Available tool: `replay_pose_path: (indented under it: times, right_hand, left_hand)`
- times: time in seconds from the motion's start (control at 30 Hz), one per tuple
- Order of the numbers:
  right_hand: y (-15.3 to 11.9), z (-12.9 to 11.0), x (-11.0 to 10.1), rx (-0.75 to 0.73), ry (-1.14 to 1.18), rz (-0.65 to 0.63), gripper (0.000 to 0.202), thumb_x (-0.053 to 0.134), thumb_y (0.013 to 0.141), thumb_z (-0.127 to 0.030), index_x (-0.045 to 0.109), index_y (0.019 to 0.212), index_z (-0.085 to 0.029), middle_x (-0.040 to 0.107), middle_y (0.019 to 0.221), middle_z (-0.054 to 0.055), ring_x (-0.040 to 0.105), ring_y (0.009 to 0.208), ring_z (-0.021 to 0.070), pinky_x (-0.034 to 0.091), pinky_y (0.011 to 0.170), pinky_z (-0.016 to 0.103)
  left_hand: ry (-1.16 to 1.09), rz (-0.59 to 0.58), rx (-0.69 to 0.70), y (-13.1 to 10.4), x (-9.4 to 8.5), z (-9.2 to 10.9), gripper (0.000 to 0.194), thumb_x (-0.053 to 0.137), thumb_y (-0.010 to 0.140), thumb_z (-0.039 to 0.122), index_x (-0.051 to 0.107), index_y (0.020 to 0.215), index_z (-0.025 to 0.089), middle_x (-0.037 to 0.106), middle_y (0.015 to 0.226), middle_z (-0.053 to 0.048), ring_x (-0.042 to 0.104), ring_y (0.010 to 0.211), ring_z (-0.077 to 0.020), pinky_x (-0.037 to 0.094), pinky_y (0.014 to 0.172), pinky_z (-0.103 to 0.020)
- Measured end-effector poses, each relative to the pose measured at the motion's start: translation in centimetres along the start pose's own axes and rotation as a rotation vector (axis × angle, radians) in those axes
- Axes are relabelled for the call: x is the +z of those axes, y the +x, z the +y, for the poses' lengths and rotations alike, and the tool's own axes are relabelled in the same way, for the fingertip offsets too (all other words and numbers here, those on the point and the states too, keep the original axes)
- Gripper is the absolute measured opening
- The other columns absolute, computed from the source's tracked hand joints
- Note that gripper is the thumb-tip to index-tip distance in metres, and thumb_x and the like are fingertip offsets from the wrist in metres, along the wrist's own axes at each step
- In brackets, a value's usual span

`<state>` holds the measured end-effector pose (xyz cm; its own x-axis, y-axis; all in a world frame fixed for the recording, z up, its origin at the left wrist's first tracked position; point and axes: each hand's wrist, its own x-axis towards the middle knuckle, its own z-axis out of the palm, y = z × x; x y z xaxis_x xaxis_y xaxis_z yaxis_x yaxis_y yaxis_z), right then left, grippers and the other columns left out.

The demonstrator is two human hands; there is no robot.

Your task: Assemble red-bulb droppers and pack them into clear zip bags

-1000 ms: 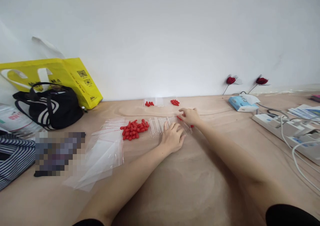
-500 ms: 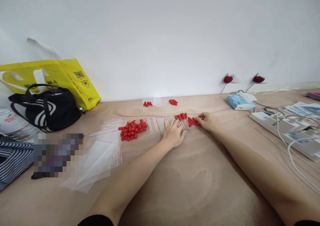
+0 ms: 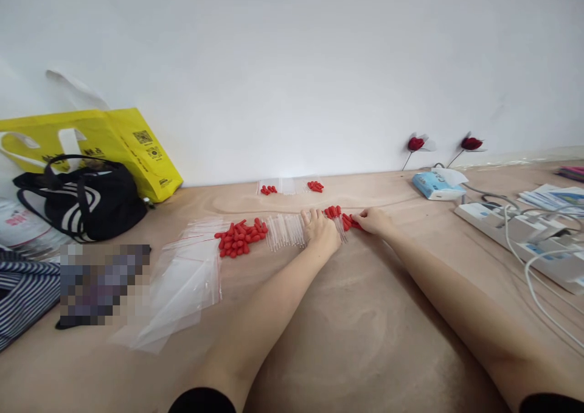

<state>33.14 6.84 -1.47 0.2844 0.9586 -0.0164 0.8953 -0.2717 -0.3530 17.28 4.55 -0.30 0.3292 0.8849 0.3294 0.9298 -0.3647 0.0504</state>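
Note:
A row of thin clear glass tubes point(image 3: 283, 230) lies side by side on the table. My left hand point(image 3: 322, 232) rests over their right part, fingers bent and a little apart; the fingertips' undersides are hidden. Just right of it, red rubber bulbs point(image 3: 333, 211) sit at the far ends of several tubes. My right hand point(image 3: 373, 221) has its thumb and fingers closed at a small group of red bulbs point(image 3: 348, 221), pinching one at the group's right end. A larger heap of red bulbs point(image 3: 239, 238) lies left of the tubes, against clear zip bags point(image 3: 182, 297).
Near the wall lies a clear bag point(image 3: 287, 186) with tubes and red bulbs. A yellow bag point(image 3: 157, 170) and a black bag point(image 3: 109, 200) stand at left. On the right are a tissue pack point(image 3: 438, 186), a power strip point(image 3: 511, 236) with cables, and two red artificial flowers point(image 3: 416, 143).
My left hand has shifted slightly right and turned, its fingers now pointing toward the tubes' far ends. My right hand has edged left at the red bulbs.

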Motion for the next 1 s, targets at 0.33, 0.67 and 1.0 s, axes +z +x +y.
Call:
replay_pose_path:
  times: [0.33,0.67,1.0]
  right_hand:
    - [-0.9,-0.6,-0.2,0.036,0.087,0.104,0.037,0.042,0.075,-0.046,0.065,0.06,-0.02,0.064,0.061,0.006,0.058,0.062,0.0174,0.032,0.049,0.023]
    - [-0.9,0.0,0.6,0.047,0.127,0.112,0.033,0.045,0.074,-0.045,0.068,0.07,-0.022,0.066,0.068,0.006,0.06,0.068,0.0193,0.033,0.052,0.024]
    - [-1.2,0.0,0.6,0.049,0.152,0.121,0.036,0.043,0.075,-0.047,0.068,0.075,-0.021,0.067,0.074,0.007,0.06,0.073,0.0204,0.035,0.055,0.025]
  left_hand:
    - [0.034,-0.057,-0.067,0.6,-0.4,0.3,0.018,0.055,0.071,0.021,0.069,0.077,0.012,0.058,0.097,-0.016,0.038,0.099,-0.0329,0.017,0.09,-0.052]
    - [-0.042,-0.076,-0.132,0.8,-0.1,0.7,0.034,0.056,0.067,0.038,0.066,0.083,0.01,0.054,0.104,-0.019,0.034,0.104,-0.0364,0.014,0.089,-0.054]
    - [-0.051,-0.11,-0.209,1.9,-0.9,0.2,0.033,0.057,0.065,0.042,0.065,0.079,0.014,0.06,0.097,-0.018,0.043,0.098,-0.037,0.027,0.079,-0.054]
